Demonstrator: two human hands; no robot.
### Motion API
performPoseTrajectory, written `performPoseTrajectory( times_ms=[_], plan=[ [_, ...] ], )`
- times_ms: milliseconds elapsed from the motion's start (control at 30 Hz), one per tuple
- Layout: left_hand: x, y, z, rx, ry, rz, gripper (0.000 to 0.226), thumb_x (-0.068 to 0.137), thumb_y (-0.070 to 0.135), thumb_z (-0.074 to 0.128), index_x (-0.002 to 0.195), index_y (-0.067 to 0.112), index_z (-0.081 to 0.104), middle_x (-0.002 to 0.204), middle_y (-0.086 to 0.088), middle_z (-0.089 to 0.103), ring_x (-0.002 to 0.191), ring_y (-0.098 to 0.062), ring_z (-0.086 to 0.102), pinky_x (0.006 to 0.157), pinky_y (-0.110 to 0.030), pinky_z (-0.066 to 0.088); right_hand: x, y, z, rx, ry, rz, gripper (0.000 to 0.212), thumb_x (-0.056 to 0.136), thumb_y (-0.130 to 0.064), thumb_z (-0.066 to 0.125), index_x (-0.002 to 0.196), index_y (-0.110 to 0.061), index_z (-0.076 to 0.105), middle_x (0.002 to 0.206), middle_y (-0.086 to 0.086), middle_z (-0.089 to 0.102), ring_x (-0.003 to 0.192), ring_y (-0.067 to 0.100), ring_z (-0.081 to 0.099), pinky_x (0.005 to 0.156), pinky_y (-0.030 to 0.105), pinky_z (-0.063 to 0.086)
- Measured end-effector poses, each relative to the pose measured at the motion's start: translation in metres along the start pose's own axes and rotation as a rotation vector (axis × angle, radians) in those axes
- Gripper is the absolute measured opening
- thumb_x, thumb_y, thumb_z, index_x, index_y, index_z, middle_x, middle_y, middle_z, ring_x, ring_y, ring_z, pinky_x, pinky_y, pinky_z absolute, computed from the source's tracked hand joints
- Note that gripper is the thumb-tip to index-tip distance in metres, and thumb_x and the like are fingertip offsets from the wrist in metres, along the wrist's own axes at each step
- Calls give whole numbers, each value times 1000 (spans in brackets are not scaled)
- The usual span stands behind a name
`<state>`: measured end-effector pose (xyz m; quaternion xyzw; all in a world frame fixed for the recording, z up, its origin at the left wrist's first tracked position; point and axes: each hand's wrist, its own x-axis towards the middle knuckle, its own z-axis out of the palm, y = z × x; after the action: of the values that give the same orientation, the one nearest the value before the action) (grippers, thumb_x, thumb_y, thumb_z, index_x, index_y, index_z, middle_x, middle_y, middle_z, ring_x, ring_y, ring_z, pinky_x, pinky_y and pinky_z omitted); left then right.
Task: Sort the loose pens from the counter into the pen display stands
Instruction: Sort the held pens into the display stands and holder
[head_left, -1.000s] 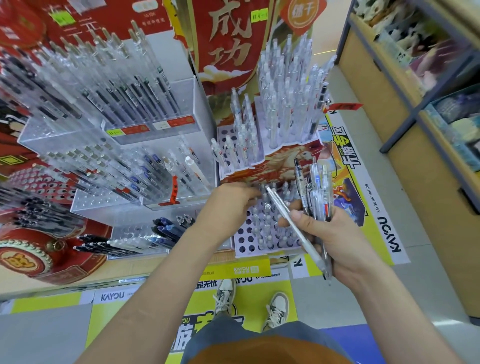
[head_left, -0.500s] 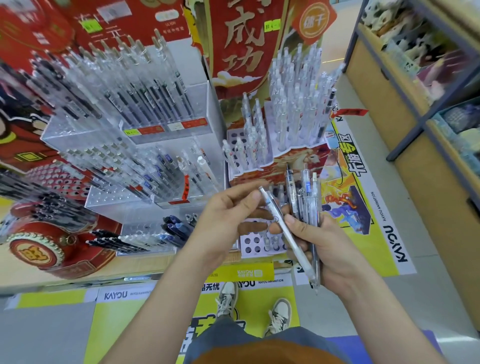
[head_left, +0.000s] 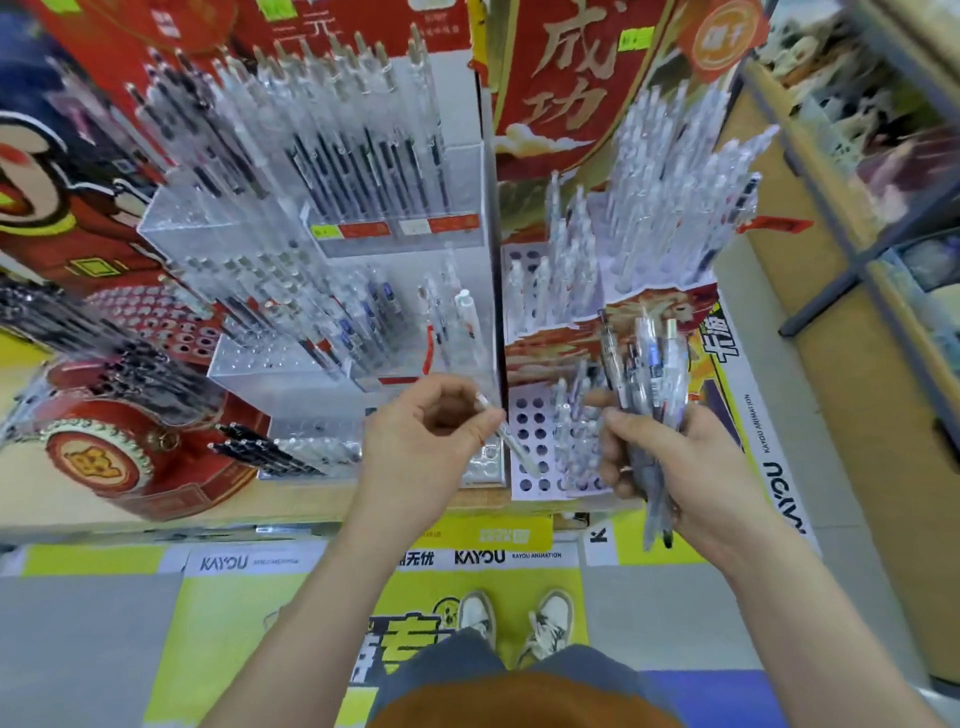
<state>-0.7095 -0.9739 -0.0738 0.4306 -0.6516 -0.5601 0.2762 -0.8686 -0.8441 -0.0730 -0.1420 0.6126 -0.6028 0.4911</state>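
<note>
A shop counter (head_left: 156, 514) runs across the middle of the frame, crowded with pen display stands under red banners. A clear acrylic tiered stand (head_left: 462, 182) fills the upper left and center, and a lilac perforated stand (head_left: 530, 415) sits right of center, both partly stocked with upright pens. The left hand (head_left: 431, 431), at center, pinches 1 clear pen (head_left: 514, 447) between thumb and fingertips, slanted down over the lilac stand's front holes. The right hand (head_left: 670, 462), just right of it, is clenched around a bundle of pens (head_left: 649, 364) pointing upward. 2 white sneakers (head_left: 519, 618) stand on the yellow floor graphic below.
</note>
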Motion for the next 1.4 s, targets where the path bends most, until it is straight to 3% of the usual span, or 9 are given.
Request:
performPoseTrajectory(
  times_ms=[133, 233, 367, 467, 633, 900, 1000, 1233, 1400],
  plan=[
    [0, -31, 0, 90, -2, 5, 29, 76, 9, 79, 75, 36, 67, 71, 15, 70, 70, -4, 66, 72, -20, 53, 0, 1, 15, -65, 22, -28, 14, 96, -9, 52, 96, -2, 64, 75, 13, 71, 62, 25, 68, 59, 36, 58],
    [-1, -40, 3, 115, -50, 43, 34, 76, 8, 79, 76, 39, 64, 70, 22, 68, 69, 3, 64, 72, -14, 50, -5, 7, 23, -126, 64, -41, 19, 97, -11, 51, 101, 4, 62, 85, 15, 74, 70, 28, 70, 71, 47, 59],
    [2, -44, 4, 106, -102, 55, 33, 75, 9, 80, 76, 38, 64, 70, 22, 68, 70, 4, 64, 73, -13, 50, -14, 17, 25, -87, 200, -60, 12, 96, -10, 54, 104, -9, 63, 69, -1, 72, 66, 15, 70, 60, 29, 58],
    [6, -44, 5, 137, -154, 88, 29, 75, 11, 80, 76, 35, 65, 69, 24, 67, 71, 6, 64, 73, -13, 51, -21, 22, 24, -40, 231, -49, 17, 95, -11, 54, 109, -10, 64, 61, -3, 69, 62, 12, 69, 57, 29, 58],
    [8, -50, 11, 226, -250, 158, 12, 78, 16, 78, 86, 19, 71, 75, 11, 71, 75, -5, 67, 76, -29, 55, -30, 26, 26, 110, 305, -44, 14, 94, -8, 55, 105, -4, 63, 71, 5, 71, 64, 20, 71, 56, 28, 58],
    [9, -53, 18, 478, -358, 471, 17, 81, 22, 74, 96, 16, 71, 80, 1, 72, 71, -9, 62, 68, -24, 46, -36, 28, 23, 245, 360, -61, 10, 96, -7, 51, 100, -8, 60, 76, 8, 73, 59, 19, 67, 51, 25, 53],
    [12, -57, 22, 604, -420, 595, 16, 82, 27, 66, 89, 14, 71, 75, 3, 71, 70, -12, 64, 64, -30, 47, -37, 31, 16, 227, 382, -67, 11, 96, -7, 53, 99, -11, 63, 78, 6, 70, 60, 18, 64, 51, 25, 51],
    [17, -57, 30, 652, -463, 597, 12, 84, 21, 72, 90, 11, 71, 78, 0, 70, 73, -19, 64, 67, -33, 51, -42, 36, 6, 330, 405, -66, 13, 94, -8, 54, 102, -10, 63, 78, 9, 70, 61, 17, 66, 50, 24, 51],
    [16, -54, 30, 700, -498, 565, 21, 87, 30, 69, 99, 13, 69, 91, -3, 72, 85, -22, 65, 74, -35, 51, -44, 42, 13, 344, 368, -68, 15, 93, -9, 54, 105, -8, 63, 81, 13, 71, 59, 18, 60, 49, 23, 49]
  ],
)
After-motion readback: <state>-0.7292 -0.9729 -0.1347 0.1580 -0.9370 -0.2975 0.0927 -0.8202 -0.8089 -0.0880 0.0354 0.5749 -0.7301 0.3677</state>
